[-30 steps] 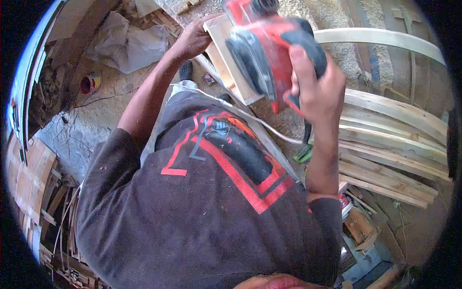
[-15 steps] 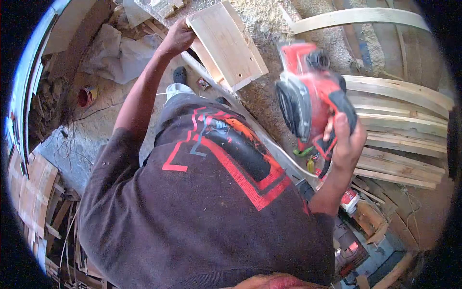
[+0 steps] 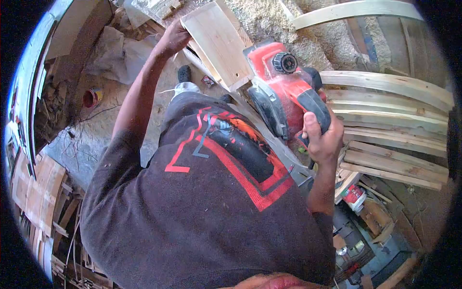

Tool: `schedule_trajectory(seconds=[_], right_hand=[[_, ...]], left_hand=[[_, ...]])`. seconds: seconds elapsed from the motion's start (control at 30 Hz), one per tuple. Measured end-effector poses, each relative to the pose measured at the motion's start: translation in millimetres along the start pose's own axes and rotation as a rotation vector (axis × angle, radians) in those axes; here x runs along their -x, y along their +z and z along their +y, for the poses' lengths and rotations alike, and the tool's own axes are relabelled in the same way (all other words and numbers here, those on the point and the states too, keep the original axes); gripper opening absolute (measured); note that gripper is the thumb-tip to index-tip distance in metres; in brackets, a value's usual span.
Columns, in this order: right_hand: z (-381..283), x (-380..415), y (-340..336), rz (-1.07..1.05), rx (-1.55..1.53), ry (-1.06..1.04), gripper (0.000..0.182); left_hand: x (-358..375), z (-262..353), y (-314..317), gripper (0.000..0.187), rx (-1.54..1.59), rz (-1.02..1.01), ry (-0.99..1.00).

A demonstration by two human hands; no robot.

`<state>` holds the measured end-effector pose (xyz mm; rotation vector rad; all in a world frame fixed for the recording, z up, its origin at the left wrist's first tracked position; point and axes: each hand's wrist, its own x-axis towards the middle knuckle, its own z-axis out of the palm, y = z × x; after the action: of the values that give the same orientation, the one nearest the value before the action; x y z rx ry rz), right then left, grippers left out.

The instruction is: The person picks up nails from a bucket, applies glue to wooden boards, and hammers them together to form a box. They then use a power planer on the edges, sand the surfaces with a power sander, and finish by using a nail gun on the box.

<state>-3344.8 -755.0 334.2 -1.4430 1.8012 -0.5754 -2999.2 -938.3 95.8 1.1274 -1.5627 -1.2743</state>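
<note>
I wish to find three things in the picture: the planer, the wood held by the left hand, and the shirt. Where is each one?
Planer (image 3: 285, 85): head view, on its red body.
Wood (image 3: 217, 45): head view, on its broad pale face.
Shirt (image 3: 207, 207): head view, on the dark cloth.

The wooden piece lies at top centre, its left end in the left hand. The power tool, in the right hand, is to its right. Curved strips lie right of the tool; shavings spread beyond; a tin stands left.
</note>
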Motion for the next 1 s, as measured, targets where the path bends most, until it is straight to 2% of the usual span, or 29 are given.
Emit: schedule_trajectory(seconds=[0.1,0.23,0.27,0.37,0.47,0.57,0.63,0.7,0.73,0.83,0.87,1.0], right_hand=[[-13.3,-16.8,7.5,-0.003,0.004,-0.015,0.044],[-49.0,-43.8,28.4,-0.007,-0.029,0.007,0.038],[-46.9,-55.1,30.2,0.015,0.083,-0.048,0.045],[-71.5,-85.7,51.8,0.049,0.035,-0.123,0.044],[-94.2,-121.6,70.6,0.055,0.033,-0.238,0.046],[-125.0,-140.3,84.6,0.029,-0.025,-0.241,0.05],[-119.9,-146.6,80.2,0.089,-0.064,-0.443,0.046],[-108.6,-124.8,59.0,0.037,-0.107,-0.221,0.046],[-100.6,-108.4,45.7,0.005,-0.128,-0.106,0.045],[-74.7,-57.4,2.1,0.064,-0.169,-0.067,0.039],[-64.0,-39.7,-9.7,0.078,-0.189,-0.038,0.038],[-27.2,14.2,-25.9,0.119,-0.199,0.033,0.038]], left_hand=[[-1.2,-1.4,-2.2,0.026,-0.069,-0.079,-0.002],[2.2,12.5,2.0,0.031,-0.114,-0.024,0.006],[3.2,15.6,0.2,0.035,-0.123,-0.047,-0.015],[0.5,17.9,0.3,0.033,-0.108,-0.052,-0.039],[-2.8,6.5,2.8,0.032,-0.104,-0.005,0.073],[-1.5,-10.1,-2.7,0.031,-0.054,-0.075,-0.009],[-5.4,-19.8,-1.5,0.028,-0.084,-0.03,0.026],[-4.9,-20.6,-1.5,0.027,-0.157,0.011,0.084],[-7.0,-36.5,1.0,0.026,-0.101,0.041,0.039],[-5.0,-32.6,-2.6,0.027,-0.138,-0.005,-0.074],[-3.8,-25.2,-0.5,0.025,-0.138,0.033,-0.002],[-5.0,-26.1,-0.9,0.026,-0.077,0.024,0.024]])
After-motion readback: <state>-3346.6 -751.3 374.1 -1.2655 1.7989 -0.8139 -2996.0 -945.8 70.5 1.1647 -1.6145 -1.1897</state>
